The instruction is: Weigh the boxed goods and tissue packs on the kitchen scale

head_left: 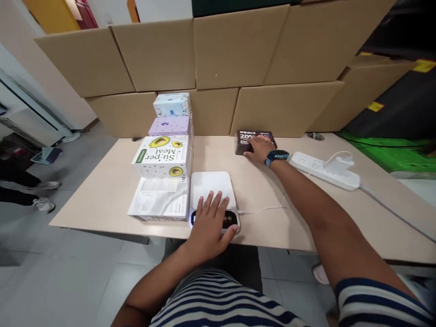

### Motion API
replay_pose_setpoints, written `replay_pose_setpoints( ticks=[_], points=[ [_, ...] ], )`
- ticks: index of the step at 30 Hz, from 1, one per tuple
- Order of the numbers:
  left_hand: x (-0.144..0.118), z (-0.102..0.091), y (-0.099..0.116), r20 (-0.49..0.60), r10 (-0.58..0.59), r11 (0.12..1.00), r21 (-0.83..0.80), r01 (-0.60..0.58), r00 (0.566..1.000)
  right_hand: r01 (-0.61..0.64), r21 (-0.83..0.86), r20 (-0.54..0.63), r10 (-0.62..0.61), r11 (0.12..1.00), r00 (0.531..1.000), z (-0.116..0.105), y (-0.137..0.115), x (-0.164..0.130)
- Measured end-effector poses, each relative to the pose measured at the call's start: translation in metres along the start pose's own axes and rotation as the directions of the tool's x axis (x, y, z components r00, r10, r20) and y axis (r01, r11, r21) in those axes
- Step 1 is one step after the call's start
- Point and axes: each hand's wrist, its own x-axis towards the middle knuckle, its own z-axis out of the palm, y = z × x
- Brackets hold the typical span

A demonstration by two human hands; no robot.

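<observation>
My left hand lies with its fingers spread over the front of a white digital scale, partly hiding the dark display panel. At the back of the table, my right hand, with a watch on its wrist, grips a small dark brown box with white print. Its fingers reach over the top, and the thumb is at the near side. Beside the scale, on the left, are a white box with avocado pictures and a white printed box in front of it.
Behind the avocado box are a purple box and a light blue floral pack. A white power strip with a plugged-in charger lies at right. A thin white cable runs to the scale. Cardboard boxes wall off the back.
</observation>
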Motion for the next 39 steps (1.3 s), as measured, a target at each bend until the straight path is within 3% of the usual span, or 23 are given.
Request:
replay_pose_setpoints(
  ticks=[4,9,11,15,18,21,24,26,27,28,30,33,36,39],
  points=[
    [-0.007,0.018,-0.002,0.019,0.062,0.998,0.008,-0.063,0.998,-0.008,0.051,0.014,0.007,0.999,1.0,0.003,0.004,0.011],
    [-0.01,0.033,-0.005,-0.119,0.256,0.967,0.022,-0.255,0.959,-0.113,0.101,0.043,0.109,0.988,0.993,0.0,-0.008,0.01],
    [-0.013,0.027,-0.008,-0.218,0.364,0.931,0.045,-0.363,0.906,-0.171,0.143,0.036,0.168,0.975,0.985,0.001,-0.025,0.002],
    [-0.032,-0.004,-0.023,-0.483,0.485,0.867,0.156,-0.474,0.729,-0.204,0.336,0.08,0.188,0.92,0.979,0.008,-0.076,-0.047],
    [-0.055,-0.033,-0.044,-0.674,0.377,0.918,0.182,-0.351,0.636,-0.129,0.562,0.121,0.073,0.817,0.99,0.007,-0.112,-0.11],
    [-0.077,-0.061,-0.075,-0.824,0.191,0.981,0.146,-0.126,0.533,-0.154,0.746,0.185,0.021,0.648,0.983,0.0,-0.138,-0.171],
    [-0.092,-0.086,-0.115,-0.908,-0.172,0.983,-0.184,0.005,0.383,-0.188,0.829,0.169,0.084,0.527,0.982,-0.004,-0.16,-0.211],
    [-0.098,-0.1,-0.14,-0.815,-0.48,0.857,-0.515,-0.025,0.325,-0.152,0.866,0.117,0.102,0.477,0.988,0.0,-0.179,-0.225],
    [-0.1,-0.106,-0.152,-0.723,-0.6,0.757,-0.652,-0.052,0.342,-0.137,0.875,0.106,0.091,0.465,0.99,0.003,-0.19,-0.229],
    [-0.101,-0.111,-0.161,-0.625,-0.677,0.656,-0.752,-0.068,0.389,-0.129,0.878,0.109,0.069,0.462,0.992,0.006,-0.202,-0.231],
    [-0.102,-0.117,-0.173,-0.476,-0.722,0.525,-0.85,-0.05,0.502,-0.127,0.876,0.134,0.019,0.466,0.991,0.011,-0.224,-0.231],
    [-0.098,-0.12,-0.181,-0.402,-0.694,0.512,-0.859,0.016,0.597,-0.107,0.864,0.134,-0.018,0.492,0.991,0.011,-0.244,-0.217],
    [-0.079,-0.126,-0.188,-0.385,-0.657,0.533,-0.846,0.037,0.649,-0.106,0.836,0.104,0.035,0.539,0.994,0.007,-0.245,-0.181],
    [-0.041,-0.141,-0.197,-0.407,-0.624,0.552,-0.834,0.006,0.667,-0.162,0.782,0.084,0.157,0.602,0.984,0.005,-0.246,-0.127]
  ],
)
